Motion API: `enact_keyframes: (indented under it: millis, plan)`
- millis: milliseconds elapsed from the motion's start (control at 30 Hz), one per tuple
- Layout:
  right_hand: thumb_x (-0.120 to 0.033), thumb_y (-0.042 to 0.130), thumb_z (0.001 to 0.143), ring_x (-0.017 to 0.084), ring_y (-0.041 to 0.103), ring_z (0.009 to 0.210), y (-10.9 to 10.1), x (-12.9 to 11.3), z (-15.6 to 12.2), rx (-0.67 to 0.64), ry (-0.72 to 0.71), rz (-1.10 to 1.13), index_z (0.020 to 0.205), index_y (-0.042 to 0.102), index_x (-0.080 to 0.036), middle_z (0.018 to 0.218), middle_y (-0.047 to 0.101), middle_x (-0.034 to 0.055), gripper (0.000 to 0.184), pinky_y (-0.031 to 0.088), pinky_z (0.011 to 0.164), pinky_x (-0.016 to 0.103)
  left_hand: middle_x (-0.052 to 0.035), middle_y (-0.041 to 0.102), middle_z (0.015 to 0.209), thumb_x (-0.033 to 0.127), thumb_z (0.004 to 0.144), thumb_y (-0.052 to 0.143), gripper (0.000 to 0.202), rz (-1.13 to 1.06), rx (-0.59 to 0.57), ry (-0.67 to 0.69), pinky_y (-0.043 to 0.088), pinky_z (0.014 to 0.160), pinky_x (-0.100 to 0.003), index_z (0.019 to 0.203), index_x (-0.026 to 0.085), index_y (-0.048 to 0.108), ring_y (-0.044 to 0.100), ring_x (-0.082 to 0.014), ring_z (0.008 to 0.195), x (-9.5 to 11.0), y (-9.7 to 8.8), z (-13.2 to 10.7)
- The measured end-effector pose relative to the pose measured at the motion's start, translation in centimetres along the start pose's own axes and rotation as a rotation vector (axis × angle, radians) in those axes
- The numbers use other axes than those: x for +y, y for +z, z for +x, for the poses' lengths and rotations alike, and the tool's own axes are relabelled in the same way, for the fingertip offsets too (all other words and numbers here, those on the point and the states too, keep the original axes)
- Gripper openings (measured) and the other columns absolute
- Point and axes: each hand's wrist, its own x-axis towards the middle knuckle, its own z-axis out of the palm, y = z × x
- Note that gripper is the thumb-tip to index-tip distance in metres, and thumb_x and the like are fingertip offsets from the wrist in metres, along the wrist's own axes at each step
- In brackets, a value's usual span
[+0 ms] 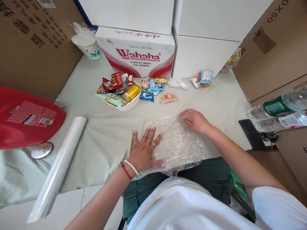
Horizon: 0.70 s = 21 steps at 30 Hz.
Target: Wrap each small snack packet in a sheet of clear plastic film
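Observation:
A crumpled sheet of clear plastic wrap (178, 142) lies on the pale green cloth (107, 127) right in front of me. My left hand (145, 148) rests flat on its left edge, fingers spread, a ring on one finger and bracelets at the wrist. My right hand (195, 120) lies on the sheet's far right corner, fingers curled down onto it. Farther back sits a white bowl (127, 105) heaped with wrapped snacks, with more snack packets (157, 91) loose beside it.
A roll of clear film (59, 166) lies at the left, near a red plastic object (26, 121). A Wahaha water carton (139, 52) and white boxes stand at the back, with a paper cup (90, 48). Brown cartons flank both sides. Water bottles (278, 110) lie at the right.

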Motion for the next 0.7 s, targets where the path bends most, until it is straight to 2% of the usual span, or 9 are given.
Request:
enact_keyframes:
  millis: [67, 167, 233, 300, 400, 467, 533, 600, 700]
  plan:
    - [-0.018, 0.060, 0.094, 0.034, 0.056, 0.132, 0.5, 1.7, 4.6, 0.033, 0.017, -0.096, 0.143, 0.064, -0.014, 0.142, 0.065, 0.0170, 0.049, 0.046, 0.113, 0.052, -0.0180, 0.007, 0.177, 0.098, 0.066, 0.061, 0.129, -0.014, -0.003, -0.004, -0.011, 0.118, -0.083, 0.169, 0.032, 0.021, 0.012, -0.0492, 0.162, -0.1, 0.2, 0.0]
    - [-0.020, 0.067, 0.091, 0.035, 0.046, 0.142, 1.3, 3.1, 10.3, -0.011, -0.028, -0.167, 0.154, 0.054, -0.013, 0.157, 0.053, 0.0178, 0.065, 0.039, 0.120, 0.050, -0.0165, 0.006, 0.177, 0.096, 0.066, 0.062, 0.128, -0.025, -0.001, -0.010, -0.013, 0.118, -0.083, 0.169, 0.033, 0.020, 0.012, -0.0478, 0.163, -0.1, 0.4, 0.1]
    - [-0.021, 0.060, 0.097, 0.034, 0.050, 0.138, 1.7, 3.4, 12.6, -0.053, -0.040, -0.199, 0.151, 0.057, -0.013, 0.154, 0.055, 0.0180, 0.055, 0.040, 0.118, 0.048, -0.0149, 0.005, 0.178, 0.095, 0.068, 0.062, 0.126, -0.029, 0.004, -0.011, -0.013, 0.119, -0.083, 0.169, 0.033, 0.019, 0.010, -0.0472, 0.163, 0.0, 0.5, 0.1]
    - [-0.021, 0.048, 0.104, 0.032, 0.056, 0.130, 1.7, 3.3, 13.5, -0.052, -0.013, -0.233, 0.145, 0.064, -0.014, 0.145, 0.063, 0.0180, 0.044, 0.042, 0.113, 0.046, -0.0136, 0.004, 0.178, 0.094, 0.071, 0.060, 0.124, -0.036, 0.004, -0.012, -0.014, 0.119, -0.082, 0.170, 0.032, 0.018, 0.009, -0.0461, 0.164, 0.0, 0.4, 0.1]
    - [-0.025, 0.042, 0.107, 0.031, 0.062, 0.120, 0.5, 2.5, 12.4, 0.049, 0.074, -0.202, 0.136, 0.069, -0.016, 0.130, 0.072, 0.0162, 0.041, 0.044, 0.108, 0.043, -0.0136, 0.002, 0.178, 0.094, 0.071, 0.061, 0.124, -0.042, -0.009, -0.015, -0.016, 0.118, -0.082, 0.170, 0.033, 0.017, 0.008, -0.0446, 0.164, 0.0, 0.5, 0.1]
    - [-0.030, 0.043, 0.107, 0.029, 0.065, 0.117, -1.1, 1.7, 10.3, 0.157, 0.111, -0.057, 0.136, 0.069, -0.018, 0.127, 0.074, 0.0130, 0.041, 0.046, 0.104, 0.040, -0.0146, 0.002, 0.178, 0.094, 0.069, 0.063, 0.126, -0.036, -0.016, -0.018, -0.016, 0.118, -0.083, 0.170, 0.033, 0.017, 0.007, -0.0452, 0.164, 0.0, 0.5, 0.2]
    - [-0.037, 0.044, 0.106, 0.026, 0.067, 0.110, -2.8, 0.8, 7.6, 0.173, 0.121, 0.151, 0.134, 0.069, -0.018, 0.123, 0.075, 0.0099, 0.042, 0.049, 0.099, 0.037, -0.0158, 0.003, 0.178, 0.093, 0.068, 0.066, 0.128, -0.026, -0.021, -0.016, -0.014, 0.117, -0.084, 0.170, 0.033, 0.016, 0.007, -0.0473, 0.163, 0.0, 0.4, 0.3]
    - [-0.045, 0.049, 0.103, 0.024, 0.069, 0.101, -4.1, -0.2, 4.7, 0.016, 0.116, 0.350, 0.126, 0.073, -0.017, 0.114, 0.077, 0.0077, 0.043, 0.051, 0.093, 0.035, -0.0168, 0.004, 0.178, 0.091, 0.069, 0.067, 0.128, -0.014, -0.021, -0.014, -0.012, 0.116, -0.086, 0.170, 0.032, 0.015, 0.006, -0.0493, 0.163, 0.0, 0.4, 0.4]
    - [-0.049, 0.054, 0.100, 0.022, 0.069, 0.096, -4.2, -1.9, 1.4, -0.356, 0.064, 0.538, 0.116, 0.076, -0.016, 0.106, 0.078, 0.0059, 0.043, 0.051, 0.088, 0.032, -0.0173, 0.002, 0.178, 0.089, 0.072, 0.067, 0.127, -0.001, -0.027, -0.021, -0.009, 0.116, -0.087, 0.170, 0.030, 0.014, 0.006, -0.0487, 0.163, 0.1, 0.2, 0.5]
